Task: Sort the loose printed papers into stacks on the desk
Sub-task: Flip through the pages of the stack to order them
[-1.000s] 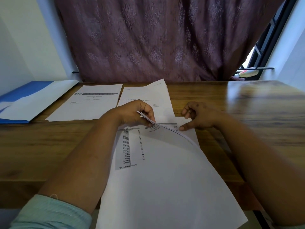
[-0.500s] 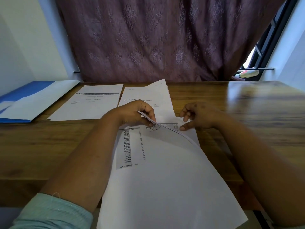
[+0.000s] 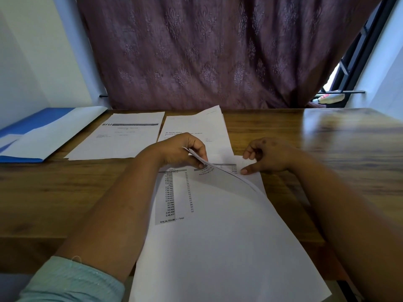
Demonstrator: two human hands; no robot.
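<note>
We look down on a brown wooden tabletop with our two bare hands over a pile of loose white printed papers that lies in front of us and hangs over the near edge. Our left hand has its fingers curled and pinches the far corner of the top white sheet, lifting it so that it bows up off the pile. Under the raised corner we see a white sheet printed with a grey column of figures, ending in a line marked Total. Our right hand rests at the far right corner of the pile; its fingers are loosely curled, they grip nothing, and the thumb tip presses on the paper just beside the lifted edge.

Beyond the hands, two stacks lie flat on the tabletop. The left stack of white pages with a dark header bar sits near the far edge. Just beside it on the right lies the middle stack of white letter pages, with one sheet skewed so that its corner sticks out at the back; our left hand covers part of its near end. At the far left, a blue and white folder rests on the tabletop, well apart from the pile. A purple patterned curtain hangs behind the tabletop. A light green sleeve covers our left upper arm.
</note>
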